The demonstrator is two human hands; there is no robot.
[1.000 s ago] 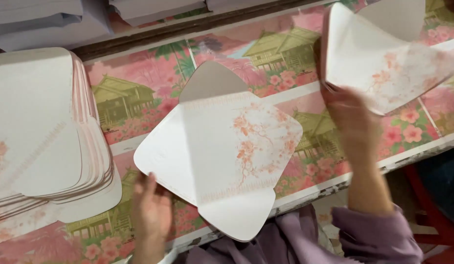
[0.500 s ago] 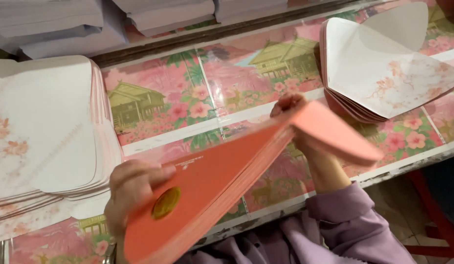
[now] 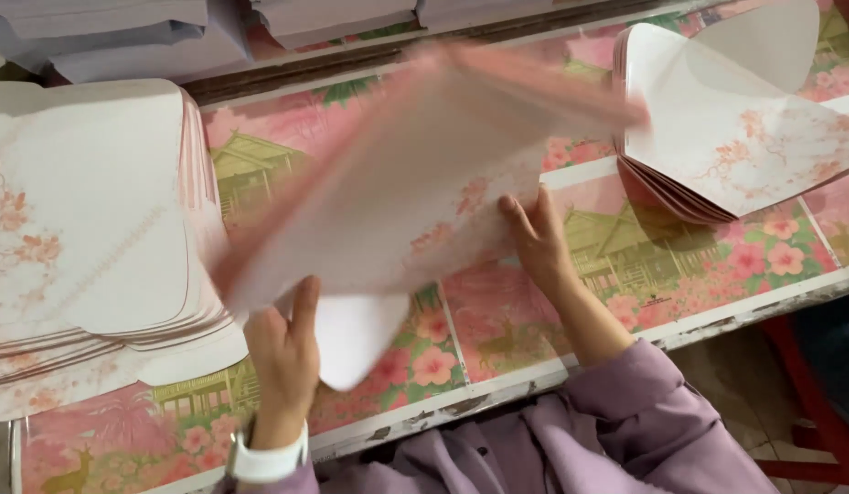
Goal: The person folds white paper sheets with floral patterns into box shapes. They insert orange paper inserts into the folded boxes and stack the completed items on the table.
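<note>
An unfolded paper envelope blank (image 3: 415, 192), white with pink blossom print and a pink edge, is held above the table and is blurred by motion. My left hand (image 3: 283, 352) grips its lower left edge. Fingers of my right hand (image 3: 534, 240) press against its right side from underneath. A tall stack of the same blanks (image 3: 86, 247) lies at the left. Another fanned stack of blanks (image 3: 735, 128) lies at the upper right.
The table (image 3: 644, 265) is covered with sheets printed with pink flowers and green houses. Its worn white front edge (image 3: 735, 316) runs beside my purple sleeve. Grey-white piles (image 3: 122, 37) sit along the back. A red frame (image 3: 808, 384) shows below at the right.
The blank was lying flat a second ago while my right hand was at the right stack. Both hands then lifted and flipped it; its pink side showed, and now its white side faces up.
</note>
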